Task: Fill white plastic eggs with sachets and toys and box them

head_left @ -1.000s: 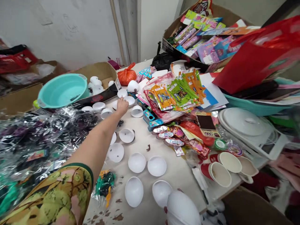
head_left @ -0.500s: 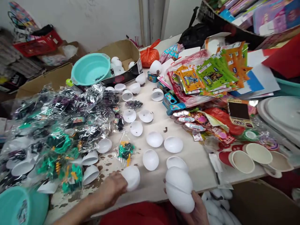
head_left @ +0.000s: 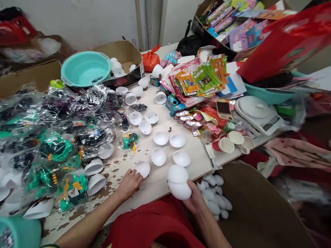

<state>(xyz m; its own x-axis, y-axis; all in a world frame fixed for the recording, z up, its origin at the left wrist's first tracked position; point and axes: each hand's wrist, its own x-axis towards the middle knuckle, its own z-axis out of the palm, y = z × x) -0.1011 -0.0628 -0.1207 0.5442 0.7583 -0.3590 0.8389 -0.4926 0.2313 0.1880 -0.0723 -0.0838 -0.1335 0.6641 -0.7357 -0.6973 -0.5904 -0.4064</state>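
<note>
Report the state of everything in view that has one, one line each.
Left hand: touching a half shell, grip unclear
Right hand: closed on the white egg
White egg: two pieces together, seam showing
Four half shells: open, hollows up
Orange bag: tied
Turquoise basin: open, small items inside
Upper-right carton: open, filled
Paper cups: open

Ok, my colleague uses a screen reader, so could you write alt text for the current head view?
A person's right hand holds a white egg-shaped object with a seam, while the left hand touches a white half-shell at a cluttered table. Clear-bagged green and dark pieces crowd the left; colourful packets and paper cups sit at the right.
</note>
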